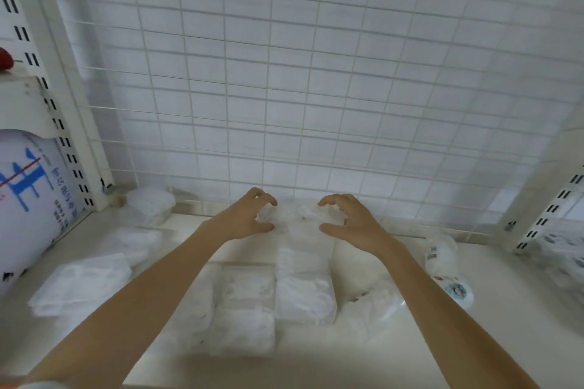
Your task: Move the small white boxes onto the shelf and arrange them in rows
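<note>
Both arms out, deep into the cream shelf (410,341). Your left hand (249,215) and right hand (346,218) flank the small white plastic-wrapped box (300,215) at the back, close to the white wire-grid back panel (284,73). Fingers are curled like claws, thumbs low, tips on or just at the box's sides; blur makes it hard to tell if you're gripping or only steadying it. Looks like you're squaring it up w/ both sides at once so it sits straight.

It heads a column: two more white wrapped boxes (305,290) run toward you right behind it, touching end to end. Just left of those, a second column of white wrapped boxes (243,309) sits flush alongside, so rows are forming.

Loose ones wait: a white wrapped box (82,284) at left, another (151,202) in the back-left corner, a crumpled clear-wrapped pack (369,309) at right. A printed cylindrical pack (448,271) lies on its side at right, well apart. Big white sack w/ blue print (28,193) sits beyond the left upright.

Prob. next: fill the left column's back slot.
</note>
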A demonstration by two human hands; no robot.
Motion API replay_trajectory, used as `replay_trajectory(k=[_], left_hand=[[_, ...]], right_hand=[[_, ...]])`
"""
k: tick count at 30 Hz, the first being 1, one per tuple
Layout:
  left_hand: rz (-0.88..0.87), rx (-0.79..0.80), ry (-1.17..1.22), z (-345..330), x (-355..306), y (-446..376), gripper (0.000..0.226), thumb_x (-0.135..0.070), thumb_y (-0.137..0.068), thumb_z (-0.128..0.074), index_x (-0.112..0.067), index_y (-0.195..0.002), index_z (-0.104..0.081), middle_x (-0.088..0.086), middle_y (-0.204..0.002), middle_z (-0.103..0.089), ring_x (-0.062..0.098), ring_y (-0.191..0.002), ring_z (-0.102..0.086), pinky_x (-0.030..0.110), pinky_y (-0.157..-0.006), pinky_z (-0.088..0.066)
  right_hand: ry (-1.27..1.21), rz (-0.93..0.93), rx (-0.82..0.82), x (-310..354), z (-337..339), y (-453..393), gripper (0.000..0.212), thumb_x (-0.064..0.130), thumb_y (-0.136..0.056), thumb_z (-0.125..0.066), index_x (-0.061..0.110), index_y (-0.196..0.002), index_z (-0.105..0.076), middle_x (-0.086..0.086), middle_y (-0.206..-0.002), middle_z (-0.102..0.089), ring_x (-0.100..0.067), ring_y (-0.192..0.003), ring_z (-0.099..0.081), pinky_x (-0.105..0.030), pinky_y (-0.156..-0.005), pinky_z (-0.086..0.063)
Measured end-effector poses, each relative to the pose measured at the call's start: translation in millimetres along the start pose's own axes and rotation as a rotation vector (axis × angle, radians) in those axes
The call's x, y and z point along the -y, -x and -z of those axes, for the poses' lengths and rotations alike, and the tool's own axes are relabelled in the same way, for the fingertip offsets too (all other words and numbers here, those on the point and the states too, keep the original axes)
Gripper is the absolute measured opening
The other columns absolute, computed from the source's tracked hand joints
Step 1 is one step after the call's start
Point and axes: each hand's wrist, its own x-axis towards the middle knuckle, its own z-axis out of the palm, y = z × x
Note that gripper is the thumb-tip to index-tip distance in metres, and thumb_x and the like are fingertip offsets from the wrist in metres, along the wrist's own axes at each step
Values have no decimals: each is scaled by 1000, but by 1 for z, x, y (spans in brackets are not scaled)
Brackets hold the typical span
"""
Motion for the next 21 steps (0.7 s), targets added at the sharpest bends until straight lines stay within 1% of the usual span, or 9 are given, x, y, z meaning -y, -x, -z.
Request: replay_trajectory(k=[2, 4, 7, 8, 10, 13, 16, 18, 21], left_hand=[[0, -94, 89, 6, 3, 6, 28, -34, -84, -64, -25, -109, -56, -7, -104, -45, 16, -89, -54, 27, -85, -46], [23, -212, 199, 13, -2, 12, 16, -35, -88, -59, -21, -95, -62, -11, -94, -56, 10, -83, -57, 25, -79, -45], [130, -288, 360, 22, -9, 17, 38, -41, -92, -48, -5, -90, -61, -3, -82, -63, 14, -73, -57, 28, -71, -45], [170, -276, 417, 24, -11, 19, 42, -43, -93, -46, -3, -93, -59, 2, -83, -64, 15, -73, -58, 29, -70, -46], [228, -185, 608, 27, -16, 21, 41, -41, -94, -44, -4, -101, -59, 8, -93, -67, 16, -78, -63, 28, -73, -52], [262, -70, 800, 29, -25, 25, 33, -37, -96, -42, -11, -108, -56, 10, -97, -67, 18, -74, -66, 28, -66, -56], [288, -105, 868, 28, -30, 28, 25, -34, -98, -39, -12, -105, -48, 9, -96, -63, 20, -70, -64, 30, -60, -56], [311, -122, 939, 26, -29, 29, 18, -32, -99, -36, -17, -100, -46, 6, -99, -58, 20, -72, -61, 31, -58, -57], [333, -57, 988, 25, -28, 32, 22, -31, -101, -32, -17, -103, -49, 9, -100, -56, 21, -71, -58, 28, -54, -53]], right_hand=[[-113, -21, -88, 1, 3, 2, 19, 27, -86, -61, 39, -98, -55, 9, -116, -49, -10, -99, -53, -26, -78, -46], [-243, -61, -181, 5, 5, 3, 8, 26, -91, -54, 33, -92, -58, 5, -105, -58, -16, -87, -59, -27, -66, -52], [-348, -131, -281, 12, 3, 1, 13, 30, -95, -46, 24, -93, -58, -6, -90, -65, -20, -64, -63, -27, -49, -47], [-351, -137, -291, 13, 1, 1, 14, 30, -95, -45, 23, -97, -56, -8, -88, -65, -20, -56, -61, -27, -46, -45], [-338, -120, -289, 13, -3, 0, 14, 31, -97, -43, 25, -104, -53, -8, -87, -64, -19, -47, -57, -25, -42, -43], [-360, -140, -235, 10, -8, 0, 15, 30, -97, -42, 29, -109, -51, -11, -94, -63, -17, -48, -55, -25, -40, -42], [-440, -199, -130, 8, -5, 1, 17, 22, -96, -48, 34, -108, -52, -14, -107, -58, -19, -52, -55, -27, -48, -44], [-474, -221, -60, 5, -1, 3, 33, 15, -89, -60, 32, -114, -48, -11, -110, -55, -20, -58, -57, -28, -54, -46], [-357, -236, 1, 1, 3, 8, 63, 5, -75, -73, 26, -124, -40, -5, -113, -52, -20, -71, -59, -27, -60, -48]])
